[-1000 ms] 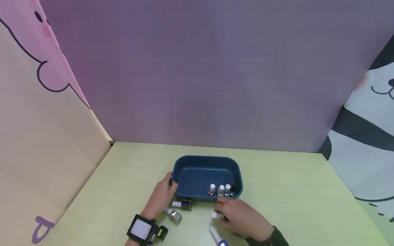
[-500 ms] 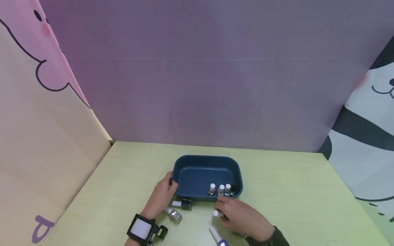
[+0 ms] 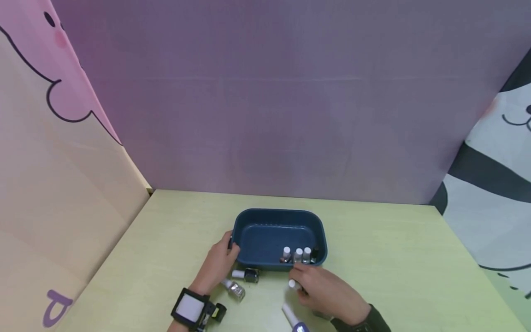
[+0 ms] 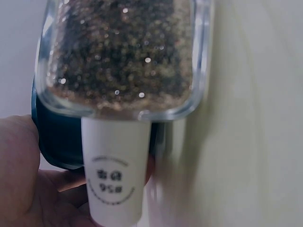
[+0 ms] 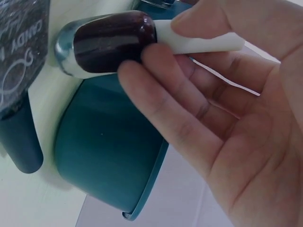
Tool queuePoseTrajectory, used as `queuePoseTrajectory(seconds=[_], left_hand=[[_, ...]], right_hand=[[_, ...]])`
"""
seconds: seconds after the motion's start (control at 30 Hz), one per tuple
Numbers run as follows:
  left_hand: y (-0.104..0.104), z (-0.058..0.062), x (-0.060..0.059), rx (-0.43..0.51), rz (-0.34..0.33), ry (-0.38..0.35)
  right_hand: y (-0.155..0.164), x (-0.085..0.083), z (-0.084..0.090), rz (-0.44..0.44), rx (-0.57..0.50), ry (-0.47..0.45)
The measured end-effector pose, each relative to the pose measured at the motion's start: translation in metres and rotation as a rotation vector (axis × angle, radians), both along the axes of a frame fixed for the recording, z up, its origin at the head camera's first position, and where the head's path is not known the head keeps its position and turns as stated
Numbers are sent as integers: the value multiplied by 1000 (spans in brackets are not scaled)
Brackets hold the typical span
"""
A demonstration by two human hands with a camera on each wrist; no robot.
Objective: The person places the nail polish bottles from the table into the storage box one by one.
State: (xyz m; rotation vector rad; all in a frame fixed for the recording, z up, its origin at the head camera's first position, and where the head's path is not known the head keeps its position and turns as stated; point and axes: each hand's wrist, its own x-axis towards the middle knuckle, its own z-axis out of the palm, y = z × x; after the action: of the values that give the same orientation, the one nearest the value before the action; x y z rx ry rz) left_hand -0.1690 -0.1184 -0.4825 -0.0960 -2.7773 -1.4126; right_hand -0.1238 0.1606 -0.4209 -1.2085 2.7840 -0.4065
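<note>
right hand [image 3: 327, 293] fingers pinched small dark-red glass polish bottle [image 5: 111, 40] by its white cap near blue plastic tray [image 3: 278, 237]; light, slick, breakable. left hand [image 3: 217, 263] gripped tray's rim.

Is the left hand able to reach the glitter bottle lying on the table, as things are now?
Probably yes. The left hand rests on the blue tray's corner, and the glitter bottle lies on the table right beside its wrist, with nothing between them. The hand holds no bottle.

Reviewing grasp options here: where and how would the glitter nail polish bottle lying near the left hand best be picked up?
The glitter nail polish bottle lies on its side on the table. Probably best pinched from above across its flat glass body, since the white cap is narrower and round.
</note>
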Motion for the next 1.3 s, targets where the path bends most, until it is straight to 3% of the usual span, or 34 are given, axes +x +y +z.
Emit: queuePoseTrajectory(seconds=[0.1, 0.33, 1.3], left_hand=[[0, 0, 0, 3, -3, 0], [0, 1, 1, 8, 7, -11], [-1, 2, 1, 20, 2, -24]], right_hand=[[0, 0, 0, 1, -2, 2], [1, 0, 1, 13, -15, 99], [-1, -2, 6, 29, -5, 51]])
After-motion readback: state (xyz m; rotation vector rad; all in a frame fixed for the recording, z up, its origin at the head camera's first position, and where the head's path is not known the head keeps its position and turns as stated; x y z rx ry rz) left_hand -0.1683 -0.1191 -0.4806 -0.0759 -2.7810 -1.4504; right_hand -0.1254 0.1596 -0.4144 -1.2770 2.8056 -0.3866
